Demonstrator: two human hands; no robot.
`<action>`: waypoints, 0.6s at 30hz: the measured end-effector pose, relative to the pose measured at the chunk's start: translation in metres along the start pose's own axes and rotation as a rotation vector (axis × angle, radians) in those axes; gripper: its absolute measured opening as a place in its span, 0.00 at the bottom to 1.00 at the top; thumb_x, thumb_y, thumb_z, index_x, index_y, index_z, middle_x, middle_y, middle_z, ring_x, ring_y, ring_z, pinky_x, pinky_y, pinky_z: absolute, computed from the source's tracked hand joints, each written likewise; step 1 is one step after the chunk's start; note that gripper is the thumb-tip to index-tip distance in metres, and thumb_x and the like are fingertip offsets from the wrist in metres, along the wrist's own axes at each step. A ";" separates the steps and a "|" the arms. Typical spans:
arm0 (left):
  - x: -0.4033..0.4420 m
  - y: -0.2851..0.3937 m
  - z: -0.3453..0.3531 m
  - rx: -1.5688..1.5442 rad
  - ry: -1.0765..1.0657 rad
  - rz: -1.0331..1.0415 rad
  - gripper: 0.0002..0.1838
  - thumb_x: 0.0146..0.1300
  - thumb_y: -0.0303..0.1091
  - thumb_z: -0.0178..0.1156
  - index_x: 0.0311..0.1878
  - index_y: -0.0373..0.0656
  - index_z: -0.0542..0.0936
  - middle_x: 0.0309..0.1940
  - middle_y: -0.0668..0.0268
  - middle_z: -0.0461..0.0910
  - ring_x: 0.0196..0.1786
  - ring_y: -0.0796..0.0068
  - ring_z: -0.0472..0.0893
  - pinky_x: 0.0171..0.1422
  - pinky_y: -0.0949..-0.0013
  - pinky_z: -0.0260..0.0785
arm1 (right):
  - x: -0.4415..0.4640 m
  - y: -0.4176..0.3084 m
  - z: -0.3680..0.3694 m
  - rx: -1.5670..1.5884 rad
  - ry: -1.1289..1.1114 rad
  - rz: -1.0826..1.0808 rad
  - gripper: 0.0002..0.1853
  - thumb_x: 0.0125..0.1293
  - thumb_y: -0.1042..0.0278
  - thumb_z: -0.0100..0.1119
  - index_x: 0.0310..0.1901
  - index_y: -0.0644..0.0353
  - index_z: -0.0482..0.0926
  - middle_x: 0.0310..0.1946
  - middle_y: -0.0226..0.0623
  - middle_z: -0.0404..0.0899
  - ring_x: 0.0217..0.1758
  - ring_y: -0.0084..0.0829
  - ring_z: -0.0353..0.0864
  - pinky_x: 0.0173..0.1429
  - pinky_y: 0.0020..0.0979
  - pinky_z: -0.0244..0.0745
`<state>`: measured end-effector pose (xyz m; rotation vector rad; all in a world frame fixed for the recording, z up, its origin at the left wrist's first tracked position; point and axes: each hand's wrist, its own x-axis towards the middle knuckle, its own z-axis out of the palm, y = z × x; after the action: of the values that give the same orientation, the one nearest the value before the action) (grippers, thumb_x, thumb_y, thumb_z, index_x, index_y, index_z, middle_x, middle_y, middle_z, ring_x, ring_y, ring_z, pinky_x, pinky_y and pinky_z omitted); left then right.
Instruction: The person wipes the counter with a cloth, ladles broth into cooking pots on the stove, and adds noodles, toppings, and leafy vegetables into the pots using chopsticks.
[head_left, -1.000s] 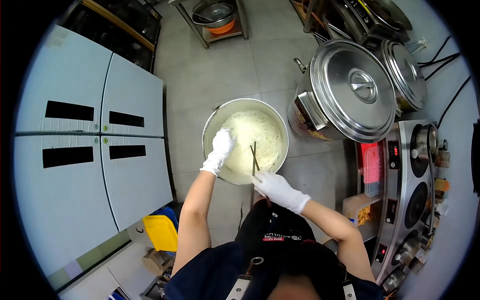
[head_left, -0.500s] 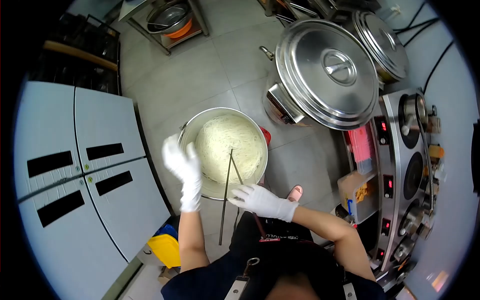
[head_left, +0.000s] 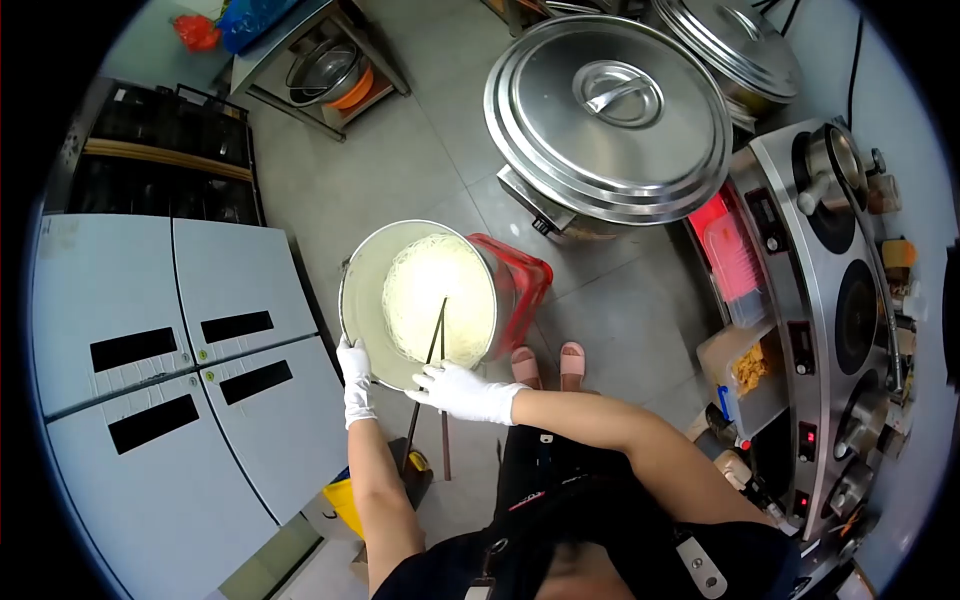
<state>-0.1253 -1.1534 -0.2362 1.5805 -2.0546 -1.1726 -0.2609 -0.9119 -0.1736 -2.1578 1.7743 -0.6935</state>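
A tall metal pot with white noodles inside stands in front of me on a red plastic stool. My left hand, in a white glove, grips the pot's rim at the near left. Long dark chopsticks pass through my gloved right hand, their tips among the noodles. The fingers of that hand close around them at the near side of the pot, partly hidden from above.
A large lidded steel pot stands beyond on the right. Induction cookers with small pans line the right wall. White cabinets stand left, and a steel table holds bowls on its lower shelf. A food container sits below the cookers.
My left hand has come down from above the pot's left side onto its rim. My right hand keeps the chopsticks and has shifted slightly left. The view has shifted, showing more of the stool.
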 end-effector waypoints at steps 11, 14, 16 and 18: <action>-0.007 -0.016 0.009 -0.106 -0.041 -0.029 0.16 0.61 0.21 0.53 0.53 0.32 0.76 0.42 0.59 0.83 0.43 0.71 0.81 0.50 0.71 0.72 | -0.035 0.011 -0.007 -0.032 0.046 0.186 0.08 0.56 0.72 0.52 0.36 0.64 0.76 0.40 0.42 0.73 0.46 0.39 0.74 0.49 0.32 0.74; -0.042 0.001 0.030 -0.105 -0.052 -0.076 0.15 0.61 0.20 0.54 0.52 0.29 0.76 0.41 0.57 0.83 0.41 0.70 0.81 0.48 0.71 0.73 | -0.066 0.025 -0.020 0.076 0.103 0.252 0.11 0.54 0.71 0.53 0.38 0.65 0.77 0.41 0.46 0.75 0.49 0.40 0.76 0.51 0.35 0.77; -0.060 -0.006 0.048 -0.074 -0.042 -0.040 0.16 0.60 0.20 0.54 0.52 0.29 0.75 0.41 0.56 0.83 0.40 0.69 0.82 0.48 0.70 0.73 | -0.088 0.039 -0.042 0.167 0.169 0.258 0.13 0.55 0.74 0.51 0.42 0.64 0.77 0.45 0.47 0.74 0.52 0.43 0.75 0.52 0.36 0.76; -0.090 0.021 0.067 -0.109 -0.026 -0.071 0.16 0.60 0.19 0.54 0.52 0.28 0.75 0.41 0.55 0.83 0.41 0.68 0.82 0.49 0.70 0.73 | -0.109 0.048 -0.066 0.314 0.339 0.269 0.17 0.55 0.75 0.51 0.48 0.64 0.76 0.49 0.44 0.74 0.54 0.43 0.74 0.54 0.36 0.75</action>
<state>-0.1514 -1.0424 -0.2406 1.6068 -1.9288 -1.3133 -0.3507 -0.8101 -0.1618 -1.6331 1.9117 -1.2275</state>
